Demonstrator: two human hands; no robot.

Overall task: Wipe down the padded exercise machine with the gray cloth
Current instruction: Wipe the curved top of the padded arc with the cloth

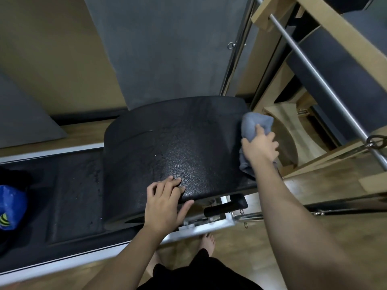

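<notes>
A black padded arc (178, 147) of the exercise machine curves across the middle of the view, its textured surface shiny with damp streaks. My right hand (260, 146) presses the gray cloth (254, 127) against the arc's right edge, fingers closed over the bunched fabric. My left hand (164, 203) rests flat on the arc's near edge, fingers spread, holding nothing. A flat black padded carriage (73, 195) stretches away to the left of the arc.
A blue bag (10, 208) lies on the pad at far left. Wooden frames and a metal bar (314, 74) stand close on the right. A black handle (226, 207) and metal rail (199, 231) sit below the arc. My bare foot (207, 243) is on the wooden floor.
</notes>
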